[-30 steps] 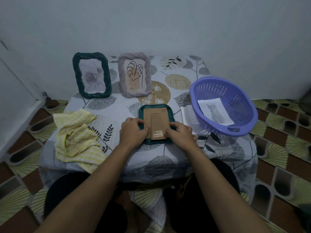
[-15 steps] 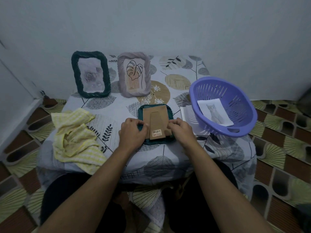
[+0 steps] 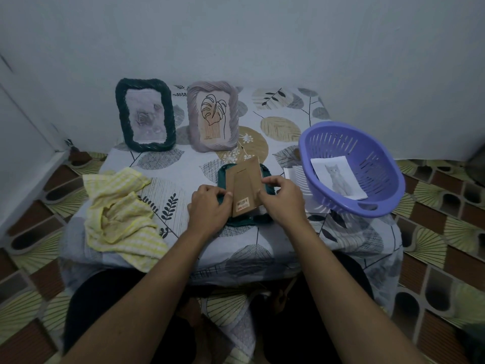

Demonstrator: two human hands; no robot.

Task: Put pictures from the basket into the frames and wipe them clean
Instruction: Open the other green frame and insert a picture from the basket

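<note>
One yellow cloth (image 3: 118, 211), crumpled at left of tabletop (image 3: 262, 248). Three frames: dark green frame (image 3: 145, 115) and mauve frame (image 3: 213, 115) upright at rear, each holding a print; teal frame (image 3: 222, 178) face down at centre. At its left edge, left hand (image 3: 208, 206), forearm reaching in, grip curled on teal frame. One brown backing board (image 3: 245, 179), now skewed over teal frame, square within it a second ago. On its right edge, right hand (image 3: 282, 198), grip pinching backing board, shifted farther up. One loose sheet (image 3: 294, 174) under basket. One purple basket (image 3: 380, 164) at right, containing one cat picture (image 3: 338, 177).
</note>
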